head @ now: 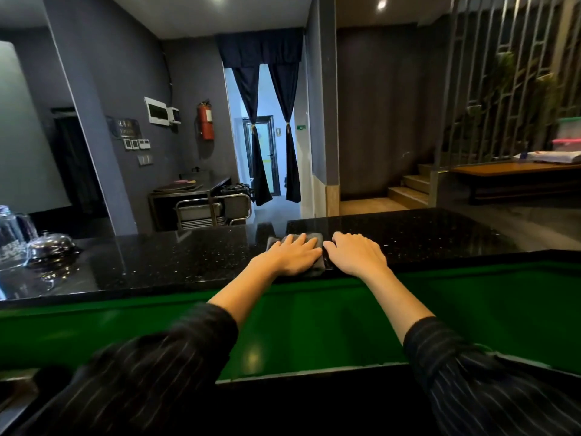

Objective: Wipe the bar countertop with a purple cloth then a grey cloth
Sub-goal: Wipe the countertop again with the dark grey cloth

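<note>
- Bench (157, 262): glossy black speckled stone; dim grey room, curtains (267, 136) behind.
- Left grip (290, 253): fingers straight, pressing cloth (316, 238) flat.
- Right grip (356, 254): relaxed, holding nothing, resting on bench beside cloth.

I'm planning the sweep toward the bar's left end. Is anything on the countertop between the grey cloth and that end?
Yes. A shiny dome and a glass jar stand near the left end of the countertop; nothing visible lies between them and the grey cloth under the left hand.
</note>
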